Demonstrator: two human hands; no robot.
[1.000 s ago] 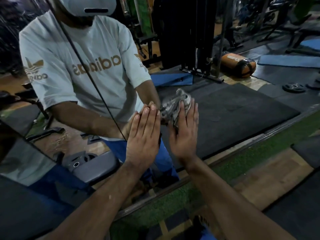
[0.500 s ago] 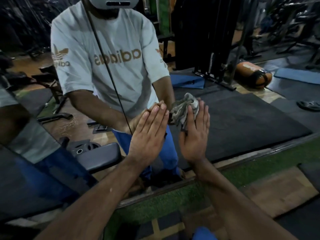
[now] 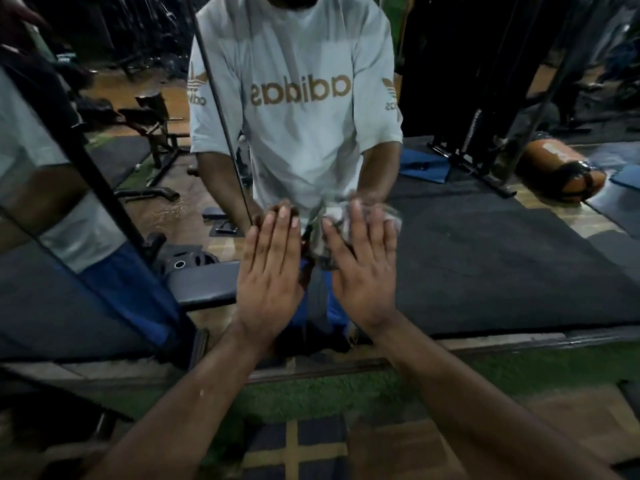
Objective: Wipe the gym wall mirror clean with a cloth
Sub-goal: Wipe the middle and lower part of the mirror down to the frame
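Gym floor fills the mirror [image 3: 485, 258] in front of you: dark mats, a padded bench at 9 o'clock, an orange bag lying at 2 o'clock, and your own reflection in a pale T-shirt at 12 o'clock. Your left hand [image 3: 268, 271] lies flat on the glass, fingers straight and close together, holding nothing. Just beside it, toward 3 o'clock, your right hand [image 3: 363, 268] is also spread flat, fingers splayed, and it presses the cloth [image 3: 332, 233] against the mirror; the rag bunches out past your fingertips and thumb, blurred, so its exact edges are hard to tell.

That cloth looks thin, soft and limp, so it will likely crumple and slip out from under a loose palm. Keep it pinned with the whole flat of the hand, folds gathered under the fingers, rather than pinched at a corner.

Glass is stiff but fragile and slick; firm, even pressure should serve better than leaning your weight through the left hand. A dark seam [image 3: 221, 109] between panels runs just at 11 o'clock of your left hand, and the rag may catch there.
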